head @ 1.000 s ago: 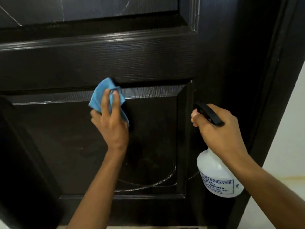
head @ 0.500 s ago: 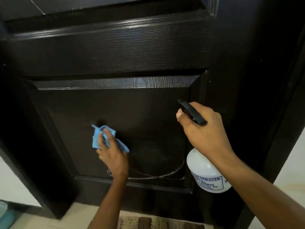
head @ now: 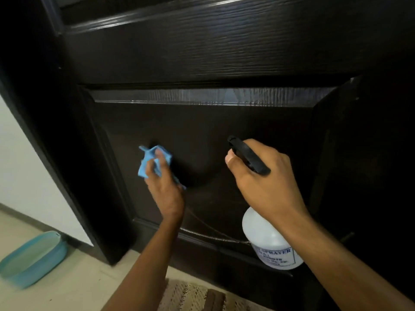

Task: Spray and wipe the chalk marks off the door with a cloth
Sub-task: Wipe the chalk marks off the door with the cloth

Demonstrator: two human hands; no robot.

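A dark brown panelled door [head: 224,52] fills the view. My left hand [head: 165,187] holds a crumpled blue cloth [head: 147,161] against the left part of the lower recessed panel. A thin curved chalk line [head: 208,230] runs along the panel's bottom, below that hand. My right hand [head: 267,182] grips the neck of a white spray bottle [head: 267,241] with a black nozzle [head: 247,156], the nozzle aimed at the panel to the right of the cloth. The index finger lies under the nozzle.
A teal plastic basin [head: 33,259] sits on the pale tiled floor at the lower left, beside the door's edge. A woven brown mat [head: 190,297] lies at the door's foot. A white wall [head: 27,158] shows to the left.
My left hand carried the cloth down from the panel's top moulding to its lower left part. My view dropped and swung left, bringing floor, basin and mat in. The bottle stayed in my right hand.
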